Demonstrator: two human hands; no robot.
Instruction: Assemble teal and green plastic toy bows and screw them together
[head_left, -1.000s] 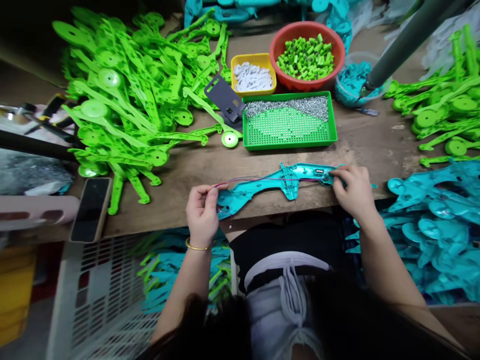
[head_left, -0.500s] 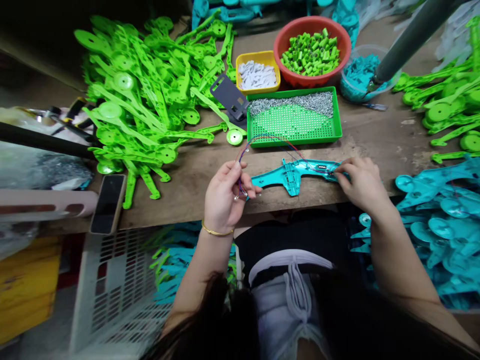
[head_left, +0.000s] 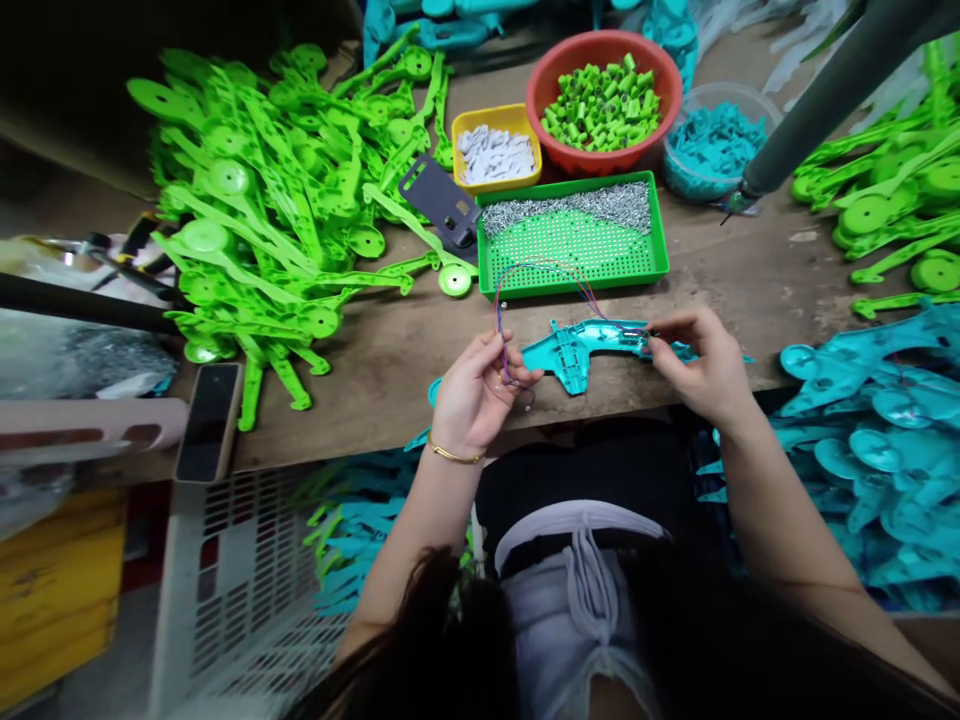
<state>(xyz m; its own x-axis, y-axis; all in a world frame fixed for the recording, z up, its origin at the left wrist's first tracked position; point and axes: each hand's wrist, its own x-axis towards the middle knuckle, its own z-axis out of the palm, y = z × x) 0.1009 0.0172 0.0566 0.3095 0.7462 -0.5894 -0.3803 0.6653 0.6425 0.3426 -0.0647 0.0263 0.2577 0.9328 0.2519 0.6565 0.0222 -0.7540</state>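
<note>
A long teal plastic shell [head_left: 574, 352] lies at the near edge of the wooden bench [head_left: 750, 290]. My left hand [head_left: 476, 392] is closed, pinching thin red and blue wires [head_left: 529, 275] that loop up over the green tray and run back to the shell. My right hand [head_left: 694, 362] is closed on the shell's right end, where the wires join a small component.
A green tray [head_left: 571, 240] of small metal screws sits behind the shell, with a yellow tub [head_left: 493, 150] of white bits, a red bowl [head_left: 604, 100] of green tubes and a clear tub [head_left: 709, 150] of teal bits. Green shells [head_left: 277, 200] are heaped left, teal shells [head_left: 877, 400] right. A phone [head_left: 206, 420] lies left.
My left hand moved right along the shell and lifted the wires from lying flat into a loop over the tray. My right hand stayed on the shell's right end.
</note>
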